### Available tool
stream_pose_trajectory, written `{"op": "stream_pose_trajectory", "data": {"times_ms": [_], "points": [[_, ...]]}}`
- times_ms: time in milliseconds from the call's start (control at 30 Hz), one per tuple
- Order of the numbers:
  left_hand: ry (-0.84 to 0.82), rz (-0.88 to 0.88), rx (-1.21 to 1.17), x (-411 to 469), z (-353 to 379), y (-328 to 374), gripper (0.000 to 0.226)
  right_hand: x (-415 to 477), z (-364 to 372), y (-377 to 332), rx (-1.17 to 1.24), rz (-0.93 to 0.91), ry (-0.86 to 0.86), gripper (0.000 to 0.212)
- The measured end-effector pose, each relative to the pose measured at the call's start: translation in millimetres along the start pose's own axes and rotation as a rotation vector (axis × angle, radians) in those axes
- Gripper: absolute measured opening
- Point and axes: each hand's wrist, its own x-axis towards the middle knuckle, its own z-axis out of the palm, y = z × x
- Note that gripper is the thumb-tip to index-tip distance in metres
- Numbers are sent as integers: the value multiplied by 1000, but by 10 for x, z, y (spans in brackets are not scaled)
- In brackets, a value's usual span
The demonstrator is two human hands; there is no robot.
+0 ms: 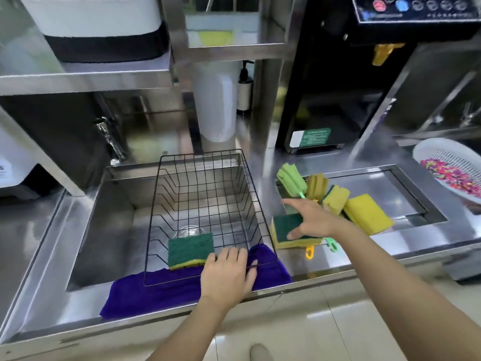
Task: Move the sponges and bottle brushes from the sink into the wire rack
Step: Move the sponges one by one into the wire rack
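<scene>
Steel counter: wire rack in left sink holds a green-topped sponge at its front edge. Left hand lies flat on that edge; right hand, fingers spread, touches a second sponge beside bottle brushes, right sink's left end.

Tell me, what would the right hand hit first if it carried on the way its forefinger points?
Most likely the right wall of the wire rack: the right hand points its forefinger left and slightly away from the person. Depth is unclear, so it might pass over the rim instead.
</scene>
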Motion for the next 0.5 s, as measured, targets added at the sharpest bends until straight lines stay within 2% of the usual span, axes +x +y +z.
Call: {"op": "stream_pose_trajectory", "data": {"times_ms": [100, 233, 500], "points": [[4, -4, -4, -7, 4, 4, 34, -65, 73, 198, -9, 42, -98, 100], [-9, -13, -12, -2, -15, 3, 34, -76, 131, 223, -191, 61, -5, 87], [-29, 56, 29, -65, -97, -150, 33, 45, -316, -79, 7, 18, 167, 80]]}}
